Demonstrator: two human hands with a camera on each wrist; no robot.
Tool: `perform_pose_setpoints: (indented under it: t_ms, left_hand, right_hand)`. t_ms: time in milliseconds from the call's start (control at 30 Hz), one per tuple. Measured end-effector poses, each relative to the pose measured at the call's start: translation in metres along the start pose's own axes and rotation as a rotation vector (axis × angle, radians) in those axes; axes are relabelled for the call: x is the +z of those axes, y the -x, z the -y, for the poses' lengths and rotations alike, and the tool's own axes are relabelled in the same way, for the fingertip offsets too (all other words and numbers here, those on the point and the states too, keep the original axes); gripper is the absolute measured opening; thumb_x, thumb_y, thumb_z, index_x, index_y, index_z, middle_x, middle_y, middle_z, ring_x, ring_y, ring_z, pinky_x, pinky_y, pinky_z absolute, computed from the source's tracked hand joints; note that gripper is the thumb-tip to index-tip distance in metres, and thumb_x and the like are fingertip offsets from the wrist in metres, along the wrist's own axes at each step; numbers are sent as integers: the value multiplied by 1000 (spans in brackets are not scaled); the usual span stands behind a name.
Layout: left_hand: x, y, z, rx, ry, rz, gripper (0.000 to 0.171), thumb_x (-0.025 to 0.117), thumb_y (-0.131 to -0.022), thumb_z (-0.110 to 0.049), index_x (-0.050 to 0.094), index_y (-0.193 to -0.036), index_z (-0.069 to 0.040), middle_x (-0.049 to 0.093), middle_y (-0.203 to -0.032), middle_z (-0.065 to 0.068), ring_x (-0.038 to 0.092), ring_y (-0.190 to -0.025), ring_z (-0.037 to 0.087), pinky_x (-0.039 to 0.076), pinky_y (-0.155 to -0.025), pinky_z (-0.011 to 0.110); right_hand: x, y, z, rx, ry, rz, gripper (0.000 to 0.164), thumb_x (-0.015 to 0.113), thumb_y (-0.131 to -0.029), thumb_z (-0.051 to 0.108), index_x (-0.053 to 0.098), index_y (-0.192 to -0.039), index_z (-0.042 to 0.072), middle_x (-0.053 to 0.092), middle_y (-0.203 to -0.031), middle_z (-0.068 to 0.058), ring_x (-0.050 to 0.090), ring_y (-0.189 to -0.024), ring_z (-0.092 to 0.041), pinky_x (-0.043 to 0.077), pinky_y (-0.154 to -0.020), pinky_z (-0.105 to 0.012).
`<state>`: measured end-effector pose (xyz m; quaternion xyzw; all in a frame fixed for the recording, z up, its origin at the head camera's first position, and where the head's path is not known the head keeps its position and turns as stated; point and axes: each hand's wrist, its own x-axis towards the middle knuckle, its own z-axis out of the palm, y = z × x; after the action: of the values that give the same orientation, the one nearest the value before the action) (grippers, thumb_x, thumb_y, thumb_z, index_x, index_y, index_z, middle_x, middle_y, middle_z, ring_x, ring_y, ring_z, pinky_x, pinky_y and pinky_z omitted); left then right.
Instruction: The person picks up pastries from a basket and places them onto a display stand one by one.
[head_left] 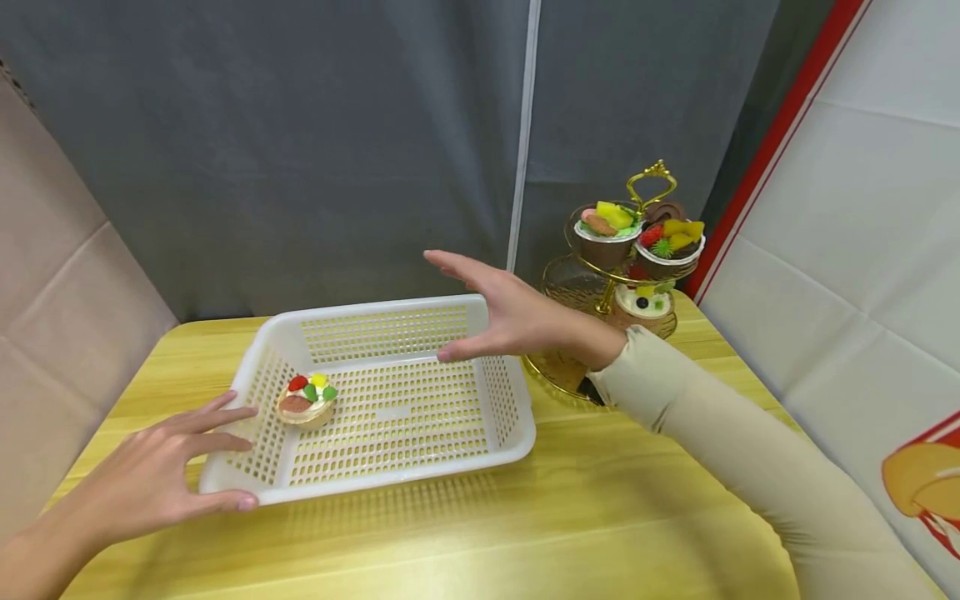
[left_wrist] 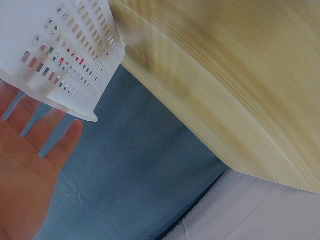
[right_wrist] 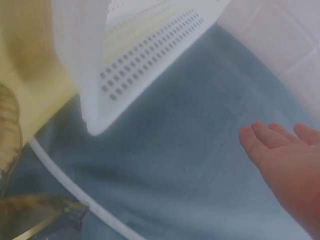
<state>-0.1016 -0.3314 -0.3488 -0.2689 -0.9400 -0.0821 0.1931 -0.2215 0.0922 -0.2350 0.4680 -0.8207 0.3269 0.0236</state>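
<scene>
A white plastic basket (head_left: 405, 475) with a slotted floor and walls sits on the wooden table. Inside it, toward the left end, lies a tart (head_left: 306, 402) topped with cream and fruit pieces. My left hand (head_left: 161, 467) is at the basket's left end, fingers spread over the rim and thumb at the near corner; the left wrist view shows straight fingers right at the basket's edge. Over the far right corner of the basket hovers my right hand (head_left: 517, 312), thumb and fingers spread wide with nothing between them. In the right wrist view its fingers (right_wrist: 270, 137) stand apart from the basket.
Behind the right forearm, a tiered stand (head_left: 651, 185) with a gold handle holds several dessert cups, one a fruit-topped cup (head_left: 607, 233). A grey curtain (head_left: 300, 167) hangs behind the wooden table (head_left: 600, 525). Light panels flank both sides.
</scene>
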Motion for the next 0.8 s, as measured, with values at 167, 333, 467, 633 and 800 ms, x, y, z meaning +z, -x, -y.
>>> perform_pose_setpoints:
  t_ms: [167, 333, 467, 633, 800]
  left_hand:
    - [0, 0, 0, -2, -1, 0, 57, 87, -53, -64, 77, -95, -28, 61, -135, -2, 48, -132, 9, 48, -65, 59]
    - [0, 0, -1, 4, -2, -6, 57, 87, -53, -64, 77, -95, -28, 61, -135, -2, 48, -132, 8, 48, -65, 58]
    - [-1, -1, -2, -2, 3, -7, 56, 86, -54, -65, 77, -94, -27, 61, -135, -2, 49, -131, 8, 47, -66, 58]
    - [-1, -1, -2, -13, 17, 4, 56, 87, -54, -64, 77, -95, -27, 60, -137, -1, 55, -127, 21, 46, -67, 61]
    - [-2, -1, -2, -17, 13, 5, 57, 86, -54, -65, 77, -95, -27, 60, -136, -2, 55, -126, 21, 46, -68, 60]
  right_hand:
    - [17, -12, 1, 15, 0, 72, 104, 85, -77, 39, 24, -158, 14, 29, -161, 0, 34, -144, -16, 28, -115, -38]
    - [31, -24, 5, 18, 1, 122, 100, 82, -79, 42, 26, -158, 15, 30, -160, 1, 33, -144, -12, 29, -114, -36]
    - [42, -35, 7, 26, 14, 164, 98, 81, -79, 46, 29, -157, 16, 35, -158, 1, 36, -141, -10, 30, -113, -32]
    - [56, -48, 10, 30, 12, 214, 99, 81, -79, 47, 28, -157, 14, 34, -158, 1, 34, -143, -10, 28, -113, -28]
    - [67, -58, 10, 40, 6, 241, 99, 80, -80, 46, 27, -157, 14, 34, -159, 1, 35, -142, -11, 28, -113, -26]
